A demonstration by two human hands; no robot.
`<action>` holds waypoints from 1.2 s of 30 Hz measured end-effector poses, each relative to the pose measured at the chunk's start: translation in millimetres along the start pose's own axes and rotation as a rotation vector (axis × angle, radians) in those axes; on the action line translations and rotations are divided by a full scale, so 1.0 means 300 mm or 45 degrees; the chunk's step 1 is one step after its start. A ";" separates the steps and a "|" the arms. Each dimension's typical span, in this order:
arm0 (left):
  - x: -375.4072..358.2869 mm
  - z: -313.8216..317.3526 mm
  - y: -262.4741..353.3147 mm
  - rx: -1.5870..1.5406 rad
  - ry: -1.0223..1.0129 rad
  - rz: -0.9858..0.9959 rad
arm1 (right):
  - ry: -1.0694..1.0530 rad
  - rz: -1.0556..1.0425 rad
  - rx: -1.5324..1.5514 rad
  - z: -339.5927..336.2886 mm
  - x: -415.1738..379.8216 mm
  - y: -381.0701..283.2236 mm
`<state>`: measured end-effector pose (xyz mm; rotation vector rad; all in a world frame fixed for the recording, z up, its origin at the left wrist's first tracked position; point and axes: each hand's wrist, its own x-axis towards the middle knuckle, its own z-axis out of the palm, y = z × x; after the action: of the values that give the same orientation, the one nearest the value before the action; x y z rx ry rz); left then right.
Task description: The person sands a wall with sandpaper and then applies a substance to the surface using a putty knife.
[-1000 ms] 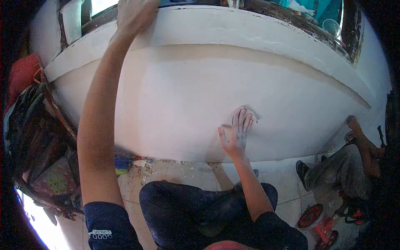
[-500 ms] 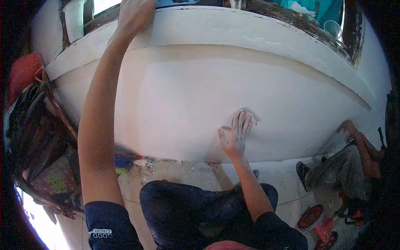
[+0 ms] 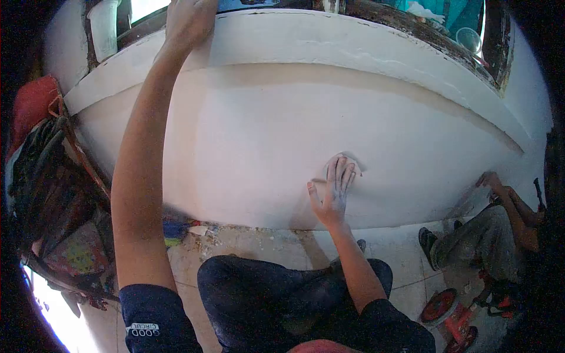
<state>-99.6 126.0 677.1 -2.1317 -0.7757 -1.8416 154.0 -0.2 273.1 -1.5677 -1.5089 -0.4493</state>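
Head view: the right hand (image 3: 333,197) lies palm-on to the white wall (image 3: 253,135), its fingers stretched and close together, the thumb spread off to the left. Those fingers press a small pale sheet (image 3: 357,169) against the wall. It pokes out at their far and right edges; too much is covered for me to tell its long axis. The left hand (image 3: 191,23) is well apart, far and left, up at the white ledge (image 3: 282,35), its fingertips out of sight, so I can't tell its grip.
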 end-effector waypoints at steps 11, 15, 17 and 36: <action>-0.003 -0.003 -0.005 -0.064 -0.042 0.029 | 0.007 -0.023 0.032 0.010 -0.008 0.008; -0.005 -0.007 0.000 -0.031 -0.067 0.017 | -0.022 -0.001 0.010 -0.008 -0.004 -0.008; -0.002 -0.013 -0.009 -0.039 -0.074 0.019 | -0.019 -0.017 -0.012 -0.030 0.007 -0.023; -0.039 -0.060 0.108 0.231 -0.300 0.069 | -0.009 -0.016 0.011 -0.081 0.046 -0.043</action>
<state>-99.1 87.2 674.7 -2.2507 -0.8885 -1.4495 152.1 -12.5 301.3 -1.5554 -1.5253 -0.4445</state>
